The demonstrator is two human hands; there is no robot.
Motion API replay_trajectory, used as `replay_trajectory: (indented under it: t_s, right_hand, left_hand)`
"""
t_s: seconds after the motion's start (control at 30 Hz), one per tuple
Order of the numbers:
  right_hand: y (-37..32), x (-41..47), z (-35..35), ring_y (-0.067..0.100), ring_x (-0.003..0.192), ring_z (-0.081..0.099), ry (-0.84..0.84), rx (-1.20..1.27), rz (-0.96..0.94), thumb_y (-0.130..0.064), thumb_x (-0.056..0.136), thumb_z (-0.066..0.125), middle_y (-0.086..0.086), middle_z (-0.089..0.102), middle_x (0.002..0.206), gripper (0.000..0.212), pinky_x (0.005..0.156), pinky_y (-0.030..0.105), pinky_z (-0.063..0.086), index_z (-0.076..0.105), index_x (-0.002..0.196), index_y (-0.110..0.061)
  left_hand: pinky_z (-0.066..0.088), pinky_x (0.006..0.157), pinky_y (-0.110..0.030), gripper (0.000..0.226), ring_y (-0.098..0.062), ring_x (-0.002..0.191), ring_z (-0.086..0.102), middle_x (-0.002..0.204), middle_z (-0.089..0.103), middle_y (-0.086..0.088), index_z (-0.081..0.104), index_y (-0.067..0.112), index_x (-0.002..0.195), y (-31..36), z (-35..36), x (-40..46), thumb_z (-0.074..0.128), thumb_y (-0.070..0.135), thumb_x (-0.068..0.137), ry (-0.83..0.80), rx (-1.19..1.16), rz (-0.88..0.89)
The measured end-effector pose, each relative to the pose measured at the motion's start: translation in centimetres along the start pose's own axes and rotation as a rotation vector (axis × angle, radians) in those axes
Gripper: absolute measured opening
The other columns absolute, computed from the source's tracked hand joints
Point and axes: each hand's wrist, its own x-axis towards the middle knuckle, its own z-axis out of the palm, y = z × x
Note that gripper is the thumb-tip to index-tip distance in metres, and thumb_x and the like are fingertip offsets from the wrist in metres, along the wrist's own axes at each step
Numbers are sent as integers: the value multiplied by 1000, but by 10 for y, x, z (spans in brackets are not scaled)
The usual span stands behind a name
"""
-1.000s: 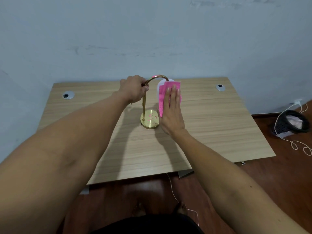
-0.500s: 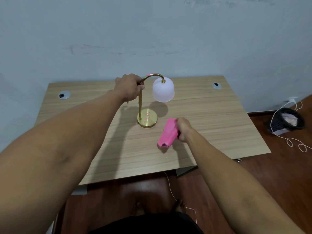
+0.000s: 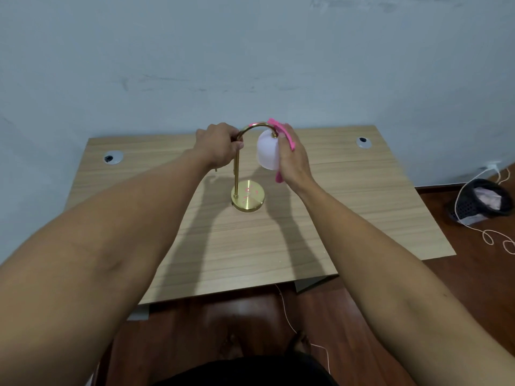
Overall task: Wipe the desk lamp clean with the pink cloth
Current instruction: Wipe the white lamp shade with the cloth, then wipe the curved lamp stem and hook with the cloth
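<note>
Against the bare wall, mid-frame, the left hand grips the desk lamp while the right hand presses the pink cloth to its shade, so wiping looks underway, with stem and base seemingly left.

Even, soft light from above; arm shadows fall across bench; mild glare on brass base; wide-angle bending at edges; focus sharp.

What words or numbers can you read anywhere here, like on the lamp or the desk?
None can be read.
The lamp's gold base has small pink marks, but those look like reflections, not letters.
The white shade, the pink cloth, the desk and the black basket on the floor show no writing.
</note>
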Motion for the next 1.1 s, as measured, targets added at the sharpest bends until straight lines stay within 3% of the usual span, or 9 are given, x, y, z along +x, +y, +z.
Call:
replay_trajectory:
  t_s: [0.13,0.37,0.53,0.6,0.67,0.77,0.9,1.0,1.1]
  right_hand:
    - [9,16,-4,40,84,73,69,255,329,-54,98,44,1,66,123,35,45,36,53,71,120,-47]
    - [40,7,3,26,79,76,295,379,511,-55,101,39,12,70,103,55,73,42,58,66,132,-19]
    - [39,-22,38,10,162,6,224,-27,-128,-39,114,28,-9,11,175,57,132,38,9,15,168,-26]
    - [46,-27,48,16,163,1,232,-48,-38,-44,112,27,-8,-4,176,64,132,49,8,0,168,-28]
    - [57,-30,48,37,149,39,203,12,43,-63,107,27,-16,8,174,63,113,64,41,-5,161,-55]
    - [55,-33,27,40,70,72,149,190,400,-67,103,27,0,58,122,55,65,35,63,33,155,-50]
    - [41,-17,-2,32,87,68,368,370,654,-64,100,36,10,69,98,55,101,50,56,57,99,-13]
    - [21,-1,-13,38,109,70,437,248,520,-100,75,29,-4,68,117,95,103,60,53,61,127,-27]
    - [-23,-2,-12,29,127,64,369,175,280,-92,85,27,-19,55,150,72,85,49,61,49,143,-55]
  left_hand:
    - [33,94,-40,16,-27,103,60,85,67,6,70,25,95,0,0,0,56,33,96,-5,10,4]
    - [33,94,-41,14,-27,101,60,85,68,5,67,28,90,-2,0,1,56,32,96,-14,1,8]
    - [33,94,-41,13,-26,99,60,84,68,5,66,29,88,-2,-2,1,56,33,95,-18,0,6]
    - [33,93,-41,13,-26,99,61,83,68,5,65,30,87,-1,-2,1,56,33,95,-21,-1,4]
    - [33,94,-41,13,-26,99,60,82,67,5,67,28,88,2,-4,0,57,33,95,-23,2,-2]
    - [36,95,-41,15,-25,98,61,82,68,6,73,25,92,0,-7,-1,61,36,92,-41,-33,-20]
    - [50,91,-37,48,-21,99,65,104,69,1,70,22,111,-18,-6,-6,83,44,71,-27,-325,-96]
    - [48,94,-32,91,-20,103,61,120,56,-3,52,15,140,-40,3,-18,94,36,62,-28,-483,-236]
    - [52,89,-34,75,-19,89,61,96,62,-1,65,11,120,-65,18,-23,95,36,56,-16,-532,-295]
